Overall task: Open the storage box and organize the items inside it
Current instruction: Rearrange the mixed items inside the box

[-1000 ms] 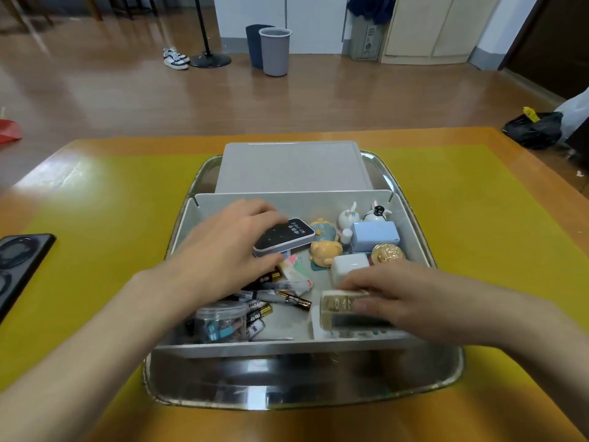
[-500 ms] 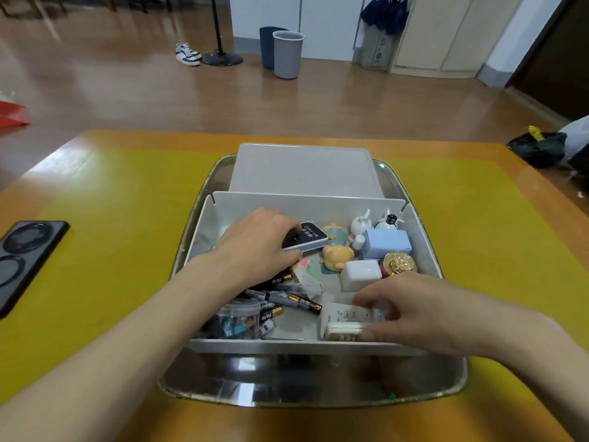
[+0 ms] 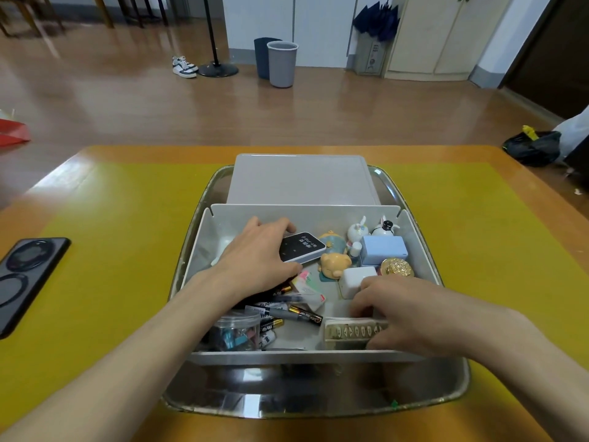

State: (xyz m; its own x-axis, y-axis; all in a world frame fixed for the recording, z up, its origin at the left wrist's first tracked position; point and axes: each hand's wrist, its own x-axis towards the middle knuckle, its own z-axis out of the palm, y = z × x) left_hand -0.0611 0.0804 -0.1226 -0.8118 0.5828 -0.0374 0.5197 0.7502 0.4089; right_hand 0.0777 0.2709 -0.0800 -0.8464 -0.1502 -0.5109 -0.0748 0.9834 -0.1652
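While both hands are reaching into the open storage box (image 3: 424, 247), it's sitting in a shiny metal tray (image 3: 459, 387) on a yellow mat (image 3: 127, 250) covering a wooden table (image 3: 516, 161). The grey lid (image 3: 301, 180) is lying flat in the tray just behind the box. The left hand (image 3: 255, 263) is curling its fingers and thumb round a dark little gadget (image 3: 302, 247) near the back of the box. The right hand (image 3: 411, 311) is gripping a cream remote (image 3: 350, 330) at the front wall, fingers bent over it. Between them batteries (image 3: 306, 315), a pen (image 3: 271, 313) and a clear tub (image 3: 237, 330) are lying loose, and small figurines (image 3: 335, 264), a pale blue block (image 3: 384, 249), a white block (image 3: 353, 279) and a gold disc (image 3: 396, 267) are crowding the back right corner. A black phone (image 3: 25, 275) is lying on the mat well off to the left.

Beyond the table a wood floor is stretching back to two bins (image 3: 282, 63), a pair of sneakers (image 3: 184, 67), a black stand base (image 3: 218, 70), cream cabinets (image 3: 446, 33), and what's probably folded umbrellas (image 3: 377, 19), too blurry to be sure.
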